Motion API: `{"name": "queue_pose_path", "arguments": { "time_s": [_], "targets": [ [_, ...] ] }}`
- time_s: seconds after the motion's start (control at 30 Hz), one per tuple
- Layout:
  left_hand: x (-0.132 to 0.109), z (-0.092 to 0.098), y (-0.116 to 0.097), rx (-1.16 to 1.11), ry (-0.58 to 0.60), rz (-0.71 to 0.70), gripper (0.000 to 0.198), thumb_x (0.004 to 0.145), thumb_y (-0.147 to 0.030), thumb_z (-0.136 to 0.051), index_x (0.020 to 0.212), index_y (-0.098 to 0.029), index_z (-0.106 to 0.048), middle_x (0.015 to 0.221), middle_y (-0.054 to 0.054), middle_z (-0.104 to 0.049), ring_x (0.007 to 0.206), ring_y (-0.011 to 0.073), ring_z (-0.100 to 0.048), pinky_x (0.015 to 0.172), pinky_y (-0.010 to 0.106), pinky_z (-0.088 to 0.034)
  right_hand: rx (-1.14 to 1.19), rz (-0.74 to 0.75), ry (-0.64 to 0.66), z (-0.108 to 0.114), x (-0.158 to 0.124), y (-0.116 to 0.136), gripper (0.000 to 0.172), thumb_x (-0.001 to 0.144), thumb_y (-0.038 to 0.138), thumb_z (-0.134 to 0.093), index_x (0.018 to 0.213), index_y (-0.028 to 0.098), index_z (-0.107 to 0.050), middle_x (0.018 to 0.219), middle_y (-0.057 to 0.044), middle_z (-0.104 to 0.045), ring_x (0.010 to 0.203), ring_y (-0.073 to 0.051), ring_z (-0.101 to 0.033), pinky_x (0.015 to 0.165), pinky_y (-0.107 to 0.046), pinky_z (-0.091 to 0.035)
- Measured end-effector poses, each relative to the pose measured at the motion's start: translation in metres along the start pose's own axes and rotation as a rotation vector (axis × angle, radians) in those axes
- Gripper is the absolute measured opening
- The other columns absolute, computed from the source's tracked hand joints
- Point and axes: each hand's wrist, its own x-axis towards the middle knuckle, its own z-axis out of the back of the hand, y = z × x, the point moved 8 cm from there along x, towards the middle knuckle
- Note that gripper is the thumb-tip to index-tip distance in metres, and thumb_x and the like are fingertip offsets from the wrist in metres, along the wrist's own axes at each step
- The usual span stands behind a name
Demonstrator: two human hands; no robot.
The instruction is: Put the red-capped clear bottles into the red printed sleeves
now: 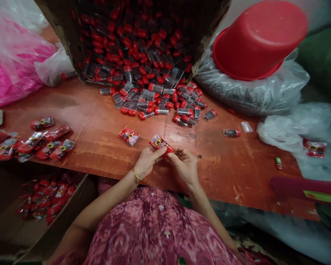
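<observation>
My left hand and my right hand meet at the near edge of the wooden table. Both pinch one small red printed packet, held a little above the tabletop. A second red packet lies flat just left of my hands. Beyond them, a heap of small clear tubes with red caps spills from a tipped cardboard box onto the table.
Several filled red packets lie at the table's left, above an open box of more packets. An upturned red basin sits on a plastic bag at right. Pink bags fill the far left. A loose tube lies to the right.
</observation>
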Motion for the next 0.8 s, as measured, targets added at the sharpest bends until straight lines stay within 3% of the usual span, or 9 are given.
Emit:
{"name": "queue_pose_path", "arguments": {
  "time_s": [0.13,0.23,0.37,0.43,0.5,0.6,0.73,0.8],
  "targets": [
    [-0.003,0.000,0.011,0.045,0.073,0.106,0.039,0.044,-0.037,-0.084,0.074,-0.015,-0.070,0.074,0.004,-0.071,0.063,0.0118,-0.064,0.063,0.022,-0.051,-0.065,0.084,0.031,0.001,0.013,0.006,0.031,0.055,0.032,-0.077,0.083,0.022,-0.067,0.064,0.004,-0.062,0.058,-0.012,-0.056,0.058,-0.025,-0.049],
    [-0.002,0.003,0.013,0.062,0.100,0.147,0.043,0.044,-0.040,-0.084,0.075,-0.014,-0.070,0.071,0.005,-0.071,0.060,0.0120,-0.064,0.064,0.023,-0.051,-0.144,0.124,0.119,-0.006,0.015,0.009,0.021,0.060,0.036,-0.074,0.076,0.023,-0.070,0.072,0.000,-0.068,0.066,-0.016,-0.060,0.064,-0.030,-0.050],
    [-0.010,0.003,0.016,0.039,0.132,0.192,0.048,0.041,-0.044,-0.083,0.073,-0.012,-0.068,0.063,0.005,-0.068,0.054,0.0118,-0.063,0.061,0.023,-0.050,-0.266,0.224,0.088,-0.007,0.006,0.007,0.014,0.067,0.034,-0.068,0.075,0.022,-0.071,0.068,0.000,-0.068,0.063,-0.017,-0.060,0.063,-0.032,-0.050],
    [-0.013,0.004,0.014,0.007,0.121,0.168,0.049,0.040,-0.046,-0.083,0.071,-0.012,-0.067,0.060,0.004,-0.067,0.052,0.0114,-0.062,0.059,0.023,-0.049,-0.286,0.255,0.051,-0.008,0.004,0.000,0.017,0.070,0.033,-0.067,0.081,0.021,-0.071,0.075,-0.002,-0.069,0.069,-0.019,-0.062,0.067,-0.034,-0.050],
    [-0.013,0.010,0.004,-0.033,0.059,0.073,0.050,0.040,-0.047,-0.082,0.072,-0.011,-0.067,0.060,0.004,-0.067,0.051,0.0111,-0.061,0.058,0.024,-0.049,-0.292,0.249,0.102,-0.017,0.005,-0.008,0.023,0.076,0.036,-0.061,0.091,0.021,-0.070,0.087,-0.005,-0.070,0.079,-0.020,-0.063,0.073,-0.036,-0.050],
    [-0.018,0.045,-0.025,-0.159,-0.171,-0.146,0.045,0.050,-0.048,-0.079,0.073,-0.012,-0.065,0.060,0.003,-0.066,0.047,0.0093,-0.058,0.052,0.021,-0.046,-0.280,0.197,0.192,-0.029,0.008,-0.016,0.033,0.084,0.041,-0.048,0.100,0.019,-0.067,0.090,-0.007,-0.070,0.079,-0.019,-0.065,0.073,-0.036,-0.052],
    [-0.041,0.121,-0.070,-0.479,-0.528,-0.392,0.023,0.074,-0.037,-0.066,0.070,-0.015,-0.059,0.060,0.000,-0.065,0.047,0.0063,-0.056,0.052,0.018,-0.045,-0.370,0.152,0.211,-0.025,0.014,-0.025,0.032,0.082,0.042,-0.052,0.094,0.017,-0.068,0.074,-0.005,-0.070,0.060,-0.016,-0.063,0.058,-0.030,-0.053],
    [-0.055,0.155,-0.088,-0.632,-0.654,-0.480,0.026,0.084,-0.036,-0.054,0.068,-0.016,-0.055,0.061,-0.001,-0.063,0.048,0.0055,-0.056,0.057,0.018,-0.047,-0.422,0.175,0.216,-0.022,0.015,-0.030,0.030,0.080,0.041,-0.054,0.090,0.017,-0.068,0.073,-0.005,-0.070,0.059,-0.017,-0.063,0.057,-0.031,-0.053]
  ]
}}
